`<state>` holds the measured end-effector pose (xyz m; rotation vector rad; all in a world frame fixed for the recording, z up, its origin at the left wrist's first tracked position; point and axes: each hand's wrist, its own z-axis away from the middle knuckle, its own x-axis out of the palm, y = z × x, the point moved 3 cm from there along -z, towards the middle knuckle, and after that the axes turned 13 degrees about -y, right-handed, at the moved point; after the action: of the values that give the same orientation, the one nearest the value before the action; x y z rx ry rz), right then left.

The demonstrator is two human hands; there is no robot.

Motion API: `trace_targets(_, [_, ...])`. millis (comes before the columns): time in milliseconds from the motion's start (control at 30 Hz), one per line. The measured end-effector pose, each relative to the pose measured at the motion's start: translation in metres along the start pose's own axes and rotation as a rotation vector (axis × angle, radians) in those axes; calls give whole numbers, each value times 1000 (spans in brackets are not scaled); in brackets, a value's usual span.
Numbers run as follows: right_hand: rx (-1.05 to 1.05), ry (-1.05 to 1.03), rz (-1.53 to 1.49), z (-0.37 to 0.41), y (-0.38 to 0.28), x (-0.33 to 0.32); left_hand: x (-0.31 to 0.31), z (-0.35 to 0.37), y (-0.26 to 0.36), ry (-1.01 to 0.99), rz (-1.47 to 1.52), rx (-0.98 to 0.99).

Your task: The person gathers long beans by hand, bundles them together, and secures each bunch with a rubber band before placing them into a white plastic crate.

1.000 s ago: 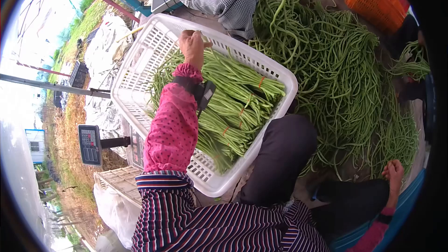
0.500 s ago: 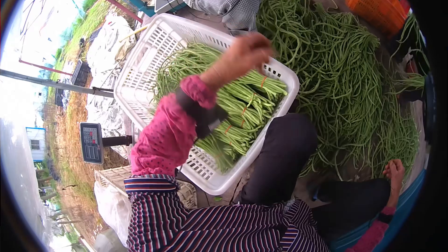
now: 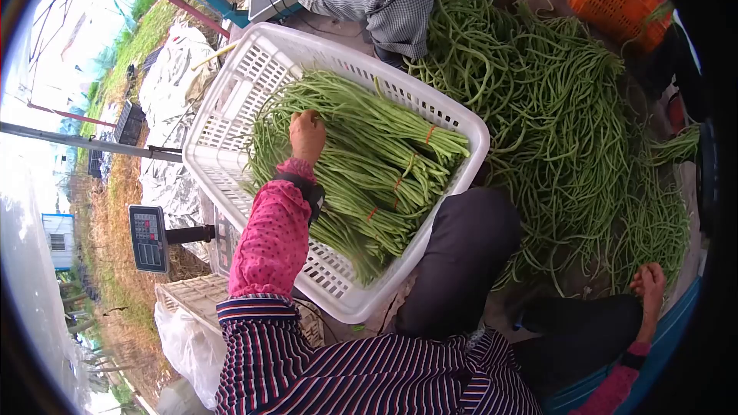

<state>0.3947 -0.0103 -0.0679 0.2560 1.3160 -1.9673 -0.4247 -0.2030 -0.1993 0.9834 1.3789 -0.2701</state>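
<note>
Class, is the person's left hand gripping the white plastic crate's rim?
No, the left hand rests on the green long beans inside the white slatted plastic crate.

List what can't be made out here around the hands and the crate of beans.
Head view only.
- Left hand: seen from the back; its fingertips sink among the bundled beans, so its grip is hidden.
- Right hand: small at the dark lens rim; hold unclear.
- White crate: floor covered by beans.
- Scale display: digits too small.
</note>
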Motion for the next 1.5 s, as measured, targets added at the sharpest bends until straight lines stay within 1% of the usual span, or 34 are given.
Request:
trace_targets(167, [40, 19, 5, 3, -3, 2, 3, -6, 12, 43, -13, 48])
trace_targets(300, [64, 6, -7, 2, -5, 1, 2, -10, 20, -54, -22, 15])
trace_targets(400, [103, 49, -17, 4, -16, 8, 1, -13, 29, -94, -76, -36])
trace_targets(433, [101, 35, -6, 3, -20, 12, 4, -13, 26, -72, -95, -30])
trace_targets(467, [103, 35, 6, 2, -24, 16, 6, -12, 24, -52, -102, -16])
trace_targets(500, [113, 61, 21, 5, -30, 16, 7, -13, 21, -60, -175, 14])
trace_targets(533, [127, 48, 0, 9, -46, 23, 9, -13, 18, -58, -93, 32])
trace_targets(600, [63, 2, -77, 14, -65, 30, 10, -13, 20, -98, -128, 131])
trace_targets(633, [72, 12, -61, 18, -77, 33, 10, -13, 18, -148, -159, 162])
trace_targets(667, [63, 3, -51, 19, -79, 32, 10, -13, 24, -126, -232, 213])
trace_targets(700, [77, 5, -44, 19, -74, 30, 16, -16, 15, -109, -303, 282])
trace_targets(733, [13, -11, -108, 18, -66, 29, 22, -22, 5, -162, -301, 244])
trace_targets(767, [22, -1, -128, 19, -70, 30, 20, -22, 7, -127, -234, 276])
trace_targets(800, [20, -15, -130, 22, -71, 28, 26, -29, 15, -144, -203, 278])
trace_targets(833, [-9, -16, -162, 21, -69, 28, 21, -28, 3, -163, -204, 244])
trace_targets(867, [4, -7, -156, 22, -71, 29, 21, -30, -2, -161, -175, 252])
trace_targets(933, [11, -4, -155, 23, -70, 27, 25, -33, -6, -157, -116, 263])
trace_targets(1033, [2, -21, -171, 18, -59, 28, 29, -38, -5, -178, -110, 255])
trace_targets(1067, [2, -24, -175, 18, -57, 28, 29, -37, -6, -220, -121, 235])
trace_targets(1167, [15, -25, -148, 18, -59, 30, 30, -31, 0, -271, -38, 87])
trace_targets(1200, [16, -26, -151, 20, -60, 30, 45, -37, -21, -286, -11, 83])
trace_targets(1233, [15, -30, -153, 21, -62, 31, 74, -49, -64, -125, -63, 186])
trace_targets(1300, [6, -37, -176, 20, -59, 31, 68, -45, -51, -276, 206, 14])
trace_targets(1400, [-8, -35, -183, 19, -54, 30, 64, -48, -42, -367, 438, -192])
trace_targets(1500, [-29, -14, -198, 19, -59, 28, 65, -51, -42, -356, 595, -275])
